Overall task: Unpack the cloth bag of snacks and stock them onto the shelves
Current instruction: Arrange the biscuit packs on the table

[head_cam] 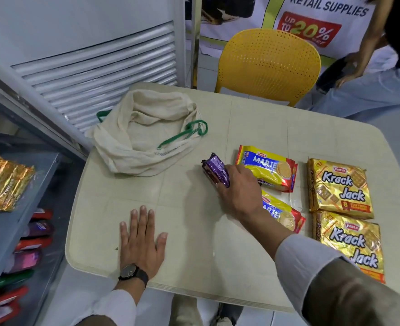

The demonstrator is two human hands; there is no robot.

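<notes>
The cream cloth bag (147, 137) with green handles lies slumped and open at the table's far left. My right hand (237, 191) grips a purple snack pack (215, 171) near the table's middle. Right of it lie two yellow Marie packs (268, 169) (285, 216) and two gold Krack Jack packs (340, 187) (351, 245). My left hand (141, 243) rests flat on the beige table (189, 243) near its front edge, fingers straight. The grey shelves (18, 208) stand at the left, holding a gold pack (4, 180).
Lower shelves hold several red, purple and green packs (32, 241). A white louvred unit (95, 60) stands behind the bag. A yellow chair (267, 64) sits at the table's far side, and another person (368, 74) stands at the far right.
</notes>
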